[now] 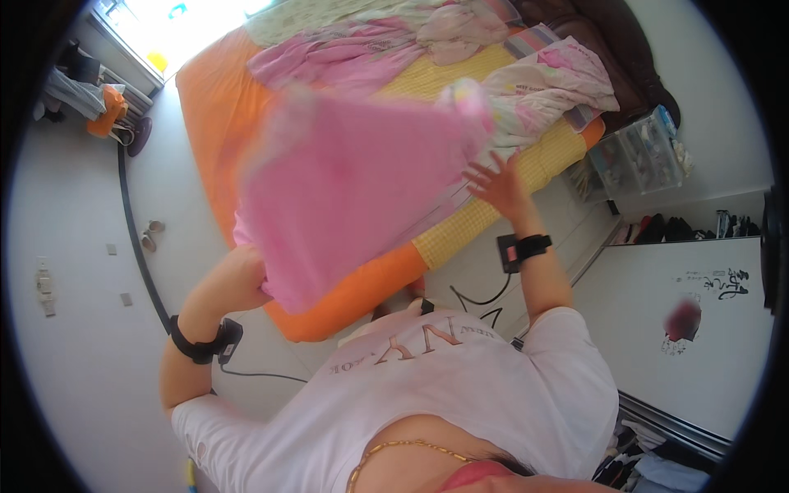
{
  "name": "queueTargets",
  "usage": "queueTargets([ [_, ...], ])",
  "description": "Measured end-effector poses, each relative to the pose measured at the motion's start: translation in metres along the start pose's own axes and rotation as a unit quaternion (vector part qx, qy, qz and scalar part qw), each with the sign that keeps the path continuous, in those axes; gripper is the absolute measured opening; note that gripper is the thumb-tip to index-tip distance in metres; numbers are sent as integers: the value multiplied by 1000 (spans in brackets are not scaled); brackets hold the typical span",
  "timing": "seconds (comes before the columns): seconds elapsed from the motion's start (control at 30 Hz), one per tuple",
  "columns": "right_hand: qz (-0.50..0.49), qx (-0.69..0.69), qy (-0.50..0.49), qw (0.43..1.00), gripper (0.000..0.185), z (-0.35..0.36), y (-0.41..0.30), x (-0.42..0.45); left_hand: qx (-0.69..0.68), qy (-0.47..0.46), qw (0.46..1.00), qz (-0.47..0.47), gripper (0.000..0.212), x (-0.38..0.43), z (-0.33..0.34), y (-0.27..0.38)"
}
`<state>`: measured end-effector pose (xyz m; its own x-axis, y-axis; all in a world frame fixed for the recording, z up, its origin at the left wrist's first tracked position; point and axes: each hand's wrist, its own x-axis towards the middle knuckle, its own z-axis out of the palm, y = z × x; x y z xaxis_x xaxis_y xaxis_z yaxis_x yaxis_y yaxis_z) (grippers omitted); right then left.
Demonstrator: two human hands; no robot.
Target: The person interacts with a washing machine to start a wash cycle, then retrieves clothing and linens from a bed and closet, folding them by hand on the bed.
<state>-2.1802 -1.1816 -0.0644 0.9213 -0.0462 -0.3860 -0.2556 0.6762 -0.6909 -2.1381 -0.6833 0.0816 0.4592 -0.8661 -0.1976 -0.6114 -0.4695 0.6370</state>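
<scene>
A pink cloth [351,179], blurred by motion, is spread in the air over the near part of the bed. My left hand [246,274] grips its near left corner, with the fingers partly hidden by the fabric. Beside the cloth's right edge, my right hand [499,185] has its fingers apart and holds nothing. Beneath lies a bed with an orange sheet [206,123] and a yellow checked mat [456,237]. A patterned white and pink quilt [542,86] is heaped at the right, and another pink cover [345,52] lies crumpled towards the far side.
A dark brown headboard [592,55] stands at the bed's right end, beside clear plastic drawers [641,154]. A white sliding-door cabinet [690,308] is at right. Cables hang from both wrist devices. Small shoes [149,235] lie on the floor at left, near a cloth-laden rack [132,89].
</scene>
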Motion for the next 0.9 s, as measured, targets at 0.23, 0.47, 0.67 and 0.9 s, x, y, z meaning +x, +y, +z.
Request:
queueTargets([
  [0.23,306,-155,65,937,102,-75,53,11,207,-71,972,82,35,35,75,-13],
  [0.47,326,-319,195,868,101,-79,160,24,192,-84,973,100,35,38,75,7],
  [0.67,190,-69,140,969,49,-47,159,43,214,-89,967,105,46,34,52,8],
  [0.9,-63,-38,83,994,19,76,32,102,297,140,944,25,62,31,-33,-95],
])
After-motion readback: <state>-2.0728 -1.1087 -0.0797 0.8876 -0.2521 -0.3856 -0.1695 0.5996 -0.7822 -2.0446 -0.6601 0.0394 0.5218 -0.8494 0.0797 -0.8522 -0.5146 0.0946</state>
